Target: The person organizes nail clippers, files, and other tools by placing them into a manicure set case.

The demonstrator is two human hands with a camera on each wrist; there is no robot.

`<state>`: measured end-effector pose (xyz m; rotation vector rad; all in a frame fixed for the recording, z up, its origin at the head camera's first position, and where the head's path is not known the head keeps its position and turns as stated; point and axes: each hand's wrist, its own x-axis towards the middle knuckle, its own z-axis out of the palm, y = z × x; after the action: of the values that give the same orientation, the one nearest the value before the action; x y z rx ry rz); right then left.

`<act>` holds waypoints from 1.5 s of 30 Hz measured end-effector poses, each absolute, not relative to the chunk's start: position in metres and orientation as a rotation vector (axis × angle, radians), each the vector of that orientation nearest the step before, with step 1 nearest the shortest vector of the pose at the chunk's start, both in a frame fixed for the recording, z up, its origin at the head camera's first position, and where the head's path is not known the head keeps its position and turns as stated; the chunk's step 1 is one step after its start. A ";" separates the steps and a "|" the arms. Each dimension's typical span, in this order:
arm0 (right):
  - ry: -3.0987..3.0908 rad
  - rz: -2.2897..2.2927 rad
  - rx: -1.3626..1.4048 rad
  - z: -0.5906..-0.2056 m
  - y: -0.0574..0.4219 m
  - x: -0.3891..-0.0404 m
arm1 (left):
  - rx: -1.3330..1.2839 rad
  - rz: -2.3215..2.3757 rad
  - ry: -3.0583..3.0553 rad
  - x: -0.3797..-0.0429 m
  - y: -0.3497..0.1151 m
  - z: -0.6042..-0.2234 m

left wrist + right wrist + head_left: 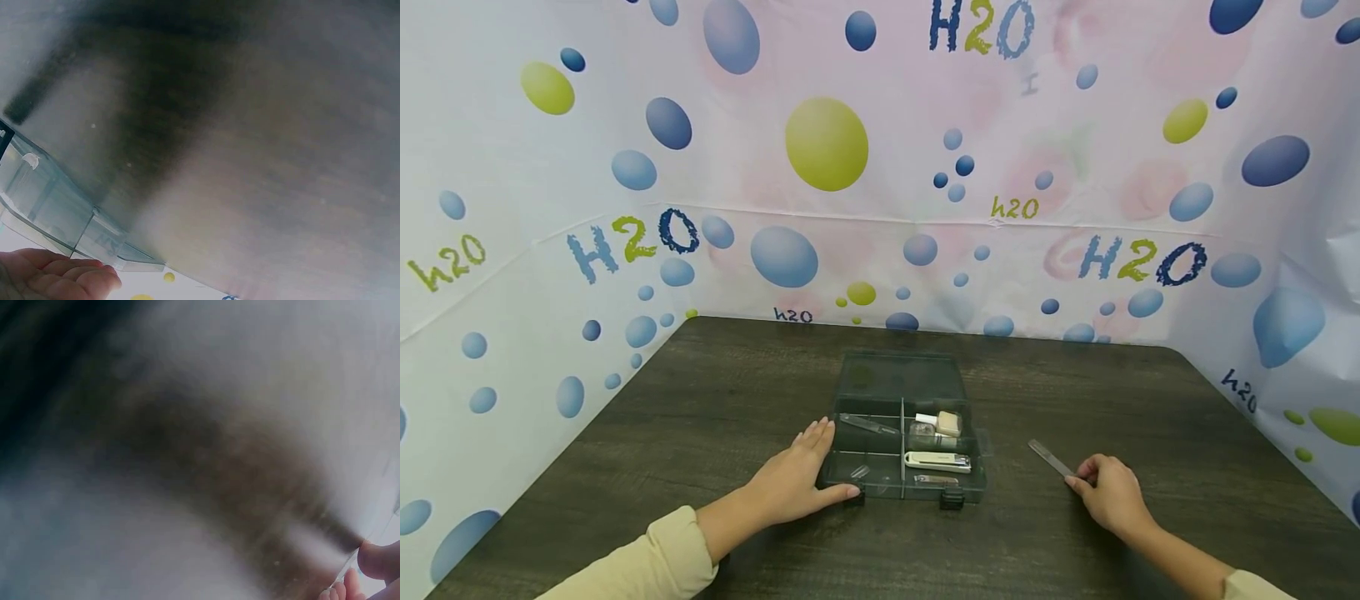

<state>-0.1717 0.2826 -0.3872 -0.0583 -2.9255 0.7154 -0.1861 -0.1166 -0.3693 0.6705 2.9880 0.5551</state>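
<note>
My left hand (790,487) rests along the left side of a dark translucent divided box (880,493), fingers straight and thumb at the front left latch. Off to the box's right, my right hand (1111,493) pinches one end of a thin, flat nail file (1049,457) between thumb and fingers; its other end points away to the left. Inside the box, tweezers (868,424) lie in the back left compartment. Small bottles (936,428) fill the back right one. At front right are a white nail clipper (937,462) and a smaller metal clipper (936,479).
The box's lid (901,379) stands open toward the back. A small clear piece (860,472) lies in the front left compartment. A second black latch (952,498) sits at the front. Printed sheeting (917,275) surrounds the dark wooden table (760,367) at the back and sides.
</note>
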 end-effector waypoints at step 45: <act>-2.825 0.795 0.150 -0.355 0.259 -0.186 | 0.683 0.561 2.979 -0.186 -0.117 -0.369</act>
<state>-0.1855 0.2586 -0.3552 0.1496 -2.8253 0.7954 -0.1863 -0.1170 -0.3692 0.6828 2.9794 0.5614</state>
